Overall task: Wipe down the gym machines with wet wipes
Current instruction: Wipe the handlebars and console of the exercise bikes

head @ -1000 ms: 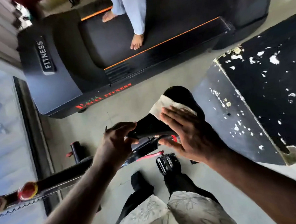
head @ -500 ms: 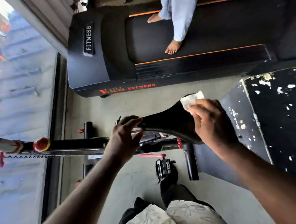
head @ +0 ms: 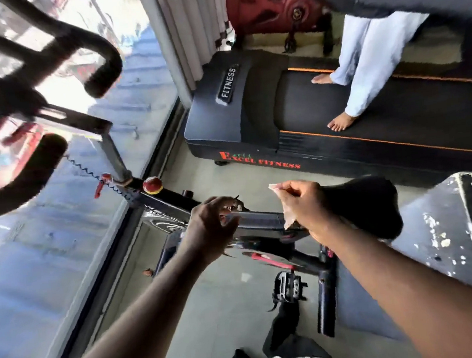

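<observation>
Holding a wipe (head: 276,186) in curled fingers, the right hand (head: 307,209) sits at the narrow front end of the black saddle (head: 373,206) of an exercise bike. The wipe is bunched in the fist, and its ends show above and below the fingers. The left hand (head: 208,227) is just beside it, fingers bent round the frame bar (head: 257,220) in front of the saddle. A red knob (head: 152,184) stands on the frame further forward, and the blurred handlebars (head: 44,53) are at the upper left. A pedal (head: 288,287) hangs below. Behind the bike lies a treadmill (head: 251,113), where another person's bare feet (head: 341,121) stand on the belt.
</observation>
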